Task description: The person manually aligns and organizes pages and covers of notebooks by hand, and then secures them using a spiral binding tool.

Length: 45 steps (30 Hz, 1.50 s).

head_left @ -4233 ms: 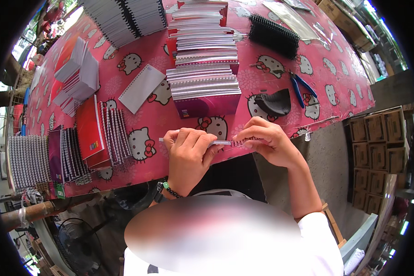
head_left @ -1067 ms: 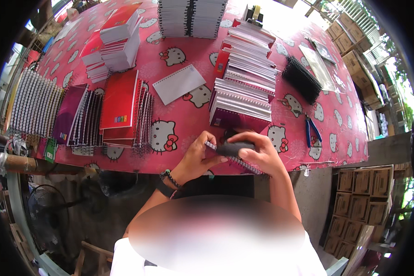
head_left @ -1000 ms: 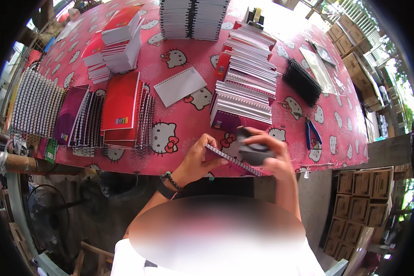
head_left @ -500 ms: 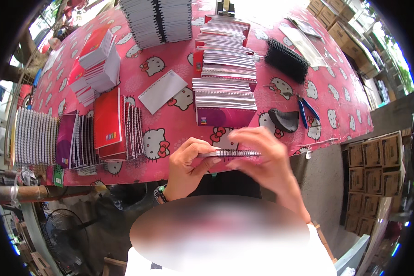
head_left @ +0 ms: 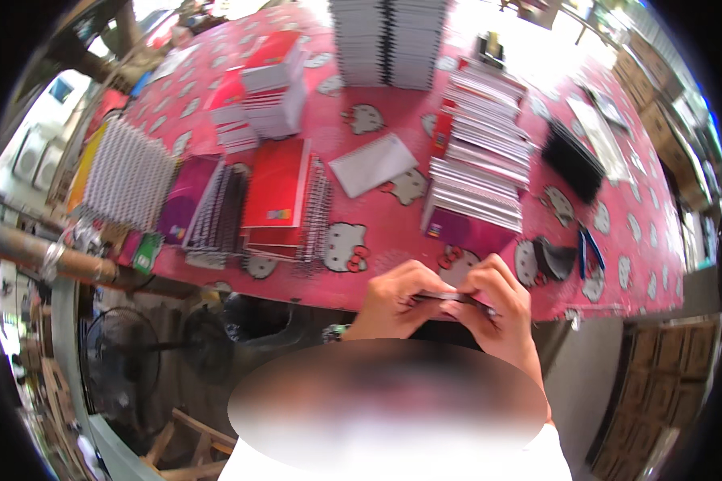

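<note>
A thin notebook (head_left: 451, 296) is held edge-on just past the table's near edge, pinched between both hands. My left hand (head_left: 395, 300) closes on one end, thumb below and fingers above. My right hand (head_left: 499, 303) grips the other end the same way, fingers bent. The hands cover most of the notebook, and its spiral coil cannot be made out now. Beyond my hands, a long row of notebooks (head_left: 483, 172) stands on edge, a purple cover at its front. A white spiral-edged pad (head_left: 375, 164) lies flat to its left.
Spiral-bound red notebooks (head_left: 274, 188), purple ones (head_left: 188, 196) and a white coil-edged stack (head_left: 128, 172) stand at left. Tall paper stacks (head_left: 359, 48) rise behind. Blue-handled pliers (head_left: 592, 252), a dark curved piece (head_left: 555, 258) and black coils (head_left: 573, 160) lie at right.
My right hand, blurred and loosely open beside the notebook before, now grips its right end. The notebook's coil has gone out of sight. The view has swung left, so the table appears shifted right.
</note>
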Motion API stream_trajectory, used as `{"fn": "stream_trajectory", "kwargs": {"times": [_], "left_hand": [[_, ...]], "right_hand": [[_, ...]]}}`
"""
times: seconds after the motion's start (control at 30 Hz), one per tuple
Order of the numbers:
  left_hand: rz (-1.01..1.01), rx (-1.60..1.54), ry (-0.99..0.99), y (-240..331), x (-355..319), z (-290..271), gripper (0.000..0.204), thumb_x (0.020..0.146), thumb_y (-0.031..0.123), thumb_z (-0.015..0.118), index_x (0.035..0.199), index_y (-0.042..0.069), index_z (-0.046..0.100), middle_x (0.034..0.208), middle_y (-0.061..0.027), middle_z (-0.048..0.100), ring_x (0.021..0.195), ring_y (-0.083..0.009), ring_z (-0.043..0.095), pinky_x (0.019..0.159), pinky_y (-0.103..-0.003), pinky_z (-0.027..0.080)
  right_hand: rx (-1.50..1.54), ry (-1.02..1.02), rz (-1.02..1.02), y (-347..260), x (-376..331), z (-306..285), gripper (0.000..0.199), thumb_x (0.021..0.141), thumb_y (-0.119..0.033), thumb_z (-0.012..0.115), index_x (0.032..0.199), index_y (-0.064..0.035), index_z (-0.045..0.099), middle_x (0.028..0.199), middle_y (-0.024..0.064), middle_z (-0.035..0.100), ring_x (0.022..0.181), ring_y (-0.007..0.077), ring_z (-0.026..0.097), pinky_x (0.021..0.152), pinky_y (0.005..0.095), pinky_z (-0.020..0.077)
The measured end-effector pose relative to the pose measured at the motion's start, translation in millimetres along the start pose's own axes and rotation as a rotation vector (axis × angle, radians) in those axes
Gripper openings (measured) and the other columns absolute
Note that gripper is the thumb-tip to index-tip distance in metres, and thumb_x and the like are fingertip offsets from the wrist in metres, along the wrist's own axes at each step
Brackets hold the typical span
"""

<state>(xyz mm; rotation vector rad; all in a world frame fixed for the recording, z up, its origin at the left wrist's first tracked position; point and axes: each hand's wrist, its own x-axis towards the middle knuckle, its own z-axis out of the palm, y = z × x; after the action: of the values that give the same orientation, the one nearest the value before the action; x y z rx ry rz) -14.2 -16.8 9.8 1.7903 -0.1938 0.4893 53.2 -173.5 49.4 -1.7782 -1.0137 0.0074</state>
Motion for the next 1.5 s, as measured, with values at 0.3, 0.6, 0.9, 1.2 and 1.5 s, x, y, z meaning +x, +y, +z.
{"fn": "stream_trajectory", "kwargs": {"times": [0.3,0.6,0.9,1.2,1.5], "left_hand": [[-0.209,-0.152,0.057,9,-7,-15,0.017,0.077,-0.002,0.064,0.092,0.003,0.057,0.085,-0.0068,0.059,0.075,-0.0139,0.060,0.066,-0.025,0.048],[-0.012,0.996,0.571,59,17,-211,0.023,0.091,0.013,0.035,0.088,0.000,0.054,0.083,-0.0088,0.055,0.081,-0.0180,0.052,0.078,-0.031,0.039],[-0.364,1.326,-0.061,-25,54,-268,0.065,0.086,0.041,0.051,0.139,0.011,0.027,0.143,-0.0159,0.028,0.134,-0.0318,0.021,0.107,-0.051,0.013],[-0.444,1.535,-0.186,21,51,-224,0.079,0.078,0.041,0.062,0.142,0.014,0.024,0.148,-0.0143,0.018,0.138,-0.0322,0.011,0.109,-0.048,0.011],[0.218,0.484,-0.061,5,45,-61,0.042,0.073,0.016,0.070,0.111,0.005,0.056,0.115,-0.0117,0.057,0.107,-0.0254,0.055,0.091,-0.036,0.042]], "right_hand": [[-0.187,-0.042,-0.124,0,4,12,0.045,0.070,-0.022,0.073,0.106,-0.0019,0.054,0.096,0.0129,0.056,0.086,0.0303,0.053,0.073,0.0375,0.0438],[-0.103,0.254,0.098,28,-9,-22,0.031,0.075,-0.007,0.067,0.104,-0.0007,0.058,0.103,0.0115,0.059,0.098,0.0236,0.055,0.085,0.0332,0.0429],[-0.201,0.207,0.015,39,-7,-26,0.025,0.070,0.004,0.065,0.094,-0.0020,0.062,0.093,0.0117,0.061,0.087,0.0246,0.058,0.076,0.0321,0.0451],[-0.728,0.116,-0.126,90,32,-30,0.028,0.069,-0.013,0.070,0.096,-0.0107,0.063,0.098,0.0017,0.060,0.093,0.0221,0.053,0.083,0.0358,0.0384],[-0.670,0.226,-0.153,99,26,-17,0.026,0.066,-0.012,0.071,0.090,-0.0085,0.061,0.091,0.0017,0.061,0.087,0.0225,0.055,0.082,0.0365,0.0406]]}}
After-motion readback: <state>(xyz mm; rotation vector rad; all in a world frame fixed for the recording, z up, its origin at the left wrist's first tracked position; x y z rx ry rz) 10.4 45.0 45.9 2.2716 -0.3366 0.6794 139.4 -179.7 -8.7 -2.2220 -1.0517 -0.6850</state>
